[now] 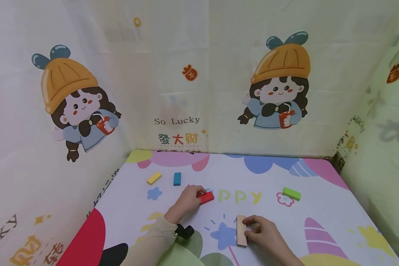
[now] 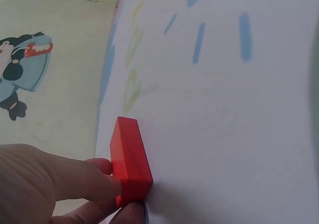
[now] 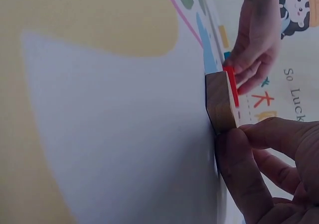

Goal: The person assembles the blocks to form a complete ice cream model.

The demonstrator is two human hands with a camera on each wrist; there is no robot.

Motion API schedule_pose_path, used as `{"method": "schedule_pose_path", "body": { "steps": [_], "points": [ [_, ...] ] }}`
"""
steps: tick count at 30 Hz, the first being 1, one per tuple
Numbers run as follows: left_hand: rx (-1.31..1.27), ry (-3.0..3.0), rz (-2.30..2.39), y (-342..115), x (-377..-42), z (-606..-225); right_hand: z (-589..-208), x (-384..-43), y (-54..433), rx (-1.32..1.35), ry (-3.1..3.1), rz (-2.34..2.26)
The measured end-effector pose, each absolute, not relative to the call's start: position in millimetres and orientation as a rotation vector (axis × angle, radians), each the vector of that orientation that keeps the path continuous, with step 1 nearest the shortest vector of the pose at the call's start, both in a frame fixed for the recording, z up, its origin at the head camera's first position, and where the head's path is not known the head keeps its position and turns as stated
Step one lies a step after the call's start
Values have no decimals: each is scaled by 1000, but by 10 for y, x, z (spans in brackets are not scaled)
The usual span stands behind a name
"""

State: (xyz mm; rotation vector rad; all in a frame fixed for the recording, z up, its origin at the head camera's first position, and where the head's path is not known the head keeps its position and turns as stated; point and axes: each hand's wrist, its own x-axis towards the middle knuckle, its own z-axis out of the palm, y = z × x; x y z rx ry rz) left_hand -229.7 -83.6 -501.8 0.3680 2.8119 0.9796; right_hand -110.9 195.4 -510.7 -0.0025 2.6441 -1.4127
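Note:
Near the middle of the table, my left hand [image 1: 190, 197] holds a red block [image 1: 206, 197] by its left end. The left wrist view shows thumb and fingers pinching the near end of that red block [image 2: 130, 157]. Closer to me, my right hand [image 1: 264, 232] pinches a plain wooden block [image 1: 241, 232] from its right side. That wooden block [image 3: 219, 102] is held between thumb and fingers in the right wrist view, with the red block [image 3: 232, 84] behind it. Whether the red block touches the cloth is hard to tell.
A yellow block [image 1: 154, 178] and a blue block [image 1: 177, 179] lie at the back left of the printed tablecloth [image 1: 199, 221]. Off to the right is a green block [image 1: 291, 194]. Patterned cloth walls [image 1: 226, 140] stand around the back and sides.

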Motion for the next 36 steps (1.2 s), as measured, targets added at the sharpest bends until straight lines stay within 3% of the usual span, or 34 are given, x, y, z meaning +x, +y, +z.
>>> {"method": "schedule_pose_path", "body": {
  "steps": [19, 25, 30, 36],
  "points": [
    [559, 2836, 1057, -67, -2169, -5134, -5095, -1197, 1909, 71, 2656, -1359],
    [426, 2720, 1308, -209, -2103, -5136, -5084, -1346, 1984, 111, 2640, -1512],
    [205, 2428, 1614, -388, -2003, -5066, -5114, -1474, 2015, 79, 2293, -1851],
    [137, 2074, 1822, -491, -1918, -4984, -5126, -1576, 2015, 81, 2044, -1995]
  ]
}}
